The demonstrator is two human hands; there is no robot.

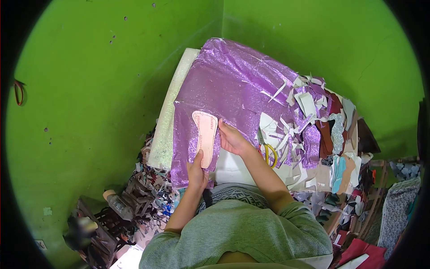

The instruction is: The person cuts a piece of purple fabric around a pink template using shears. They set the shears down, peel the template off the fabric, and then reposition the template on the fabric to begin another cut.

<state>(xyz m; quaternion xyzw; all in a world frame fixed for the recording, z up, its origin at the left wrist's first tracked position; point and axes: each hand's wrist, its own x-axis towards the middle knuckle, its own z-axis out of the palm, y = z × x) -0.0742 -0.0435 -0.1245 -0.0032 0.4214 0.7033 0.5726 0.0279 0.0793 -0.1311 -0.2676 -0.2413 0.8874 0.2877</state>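
- The shoe insole template [207, 134], pale pink with red "PARATEX" lettering, lies on the lower part of a purple glitter sheet [201, 94], its long side running roughly toward the person.
- The left hand [196, 174] is closed at the template's lower end, thumb on top along its left edge, the other fingers mostly hidden; it grips template and sheet together.
- The right hand [230, 138] is partly curled at the template's upper right edge, where the sheet's edge runs close by; whether it pinches either one cannot be told.
- The purple sheet spreads over the table, rumpled toward its far edge, with a whitish glitter sheet [172, 121] showing along its left side.
- Just beside the right forearm lie scissors with yellow handles [271, 157].
- Farther right are white offcuts [306, 103], purple glitter pieces [311, 144], brown pieces [325, 140] and a teal piece [339, 174].
- Below the table's left side is a heap of mixed scraps [150, 186], with a bottle [120, 205] near it.
- Green walls [98, 89] meet in a corner behind.
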